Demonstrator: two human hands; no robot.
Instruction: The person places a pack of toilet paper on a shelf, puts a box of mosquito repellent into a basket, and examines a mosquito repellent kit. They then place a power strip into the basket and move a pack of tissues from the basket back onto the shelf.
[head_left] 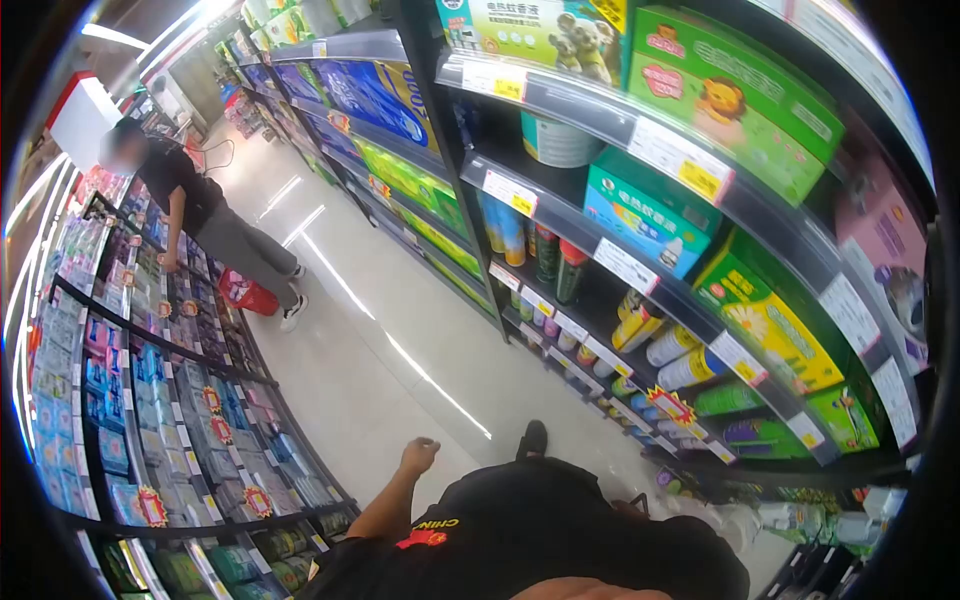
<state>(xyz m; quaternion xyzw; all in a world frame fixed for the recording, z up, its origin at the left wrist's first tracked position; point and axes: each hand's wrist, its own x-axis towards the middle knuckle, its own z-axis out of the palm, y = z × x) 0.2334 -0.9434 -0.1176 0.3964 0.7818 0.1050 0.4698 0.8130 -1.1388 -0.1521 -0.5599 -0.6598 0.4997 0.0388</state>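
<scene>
from here i see the bare left hand (421, 457) half open, fingers loosely curled, holding nothing. the right hand (627, 510) is too obscured to read its opening or grip; just beside it is a thin, dark, looped handle (642, 499), which looks light and stiff, probably best taken round the middle of its bar.

"What's left of the left hand (424, 455)?"
"Long black-framed shelves (180, 346); ahead-left, a red plastic basket (248, 292) on glossy white tiles (350, 370)."
"And right?"
"Tall dark metal shelving (600, 106) holding rectangular green cardboard boxes (735, 95)."
</scene>
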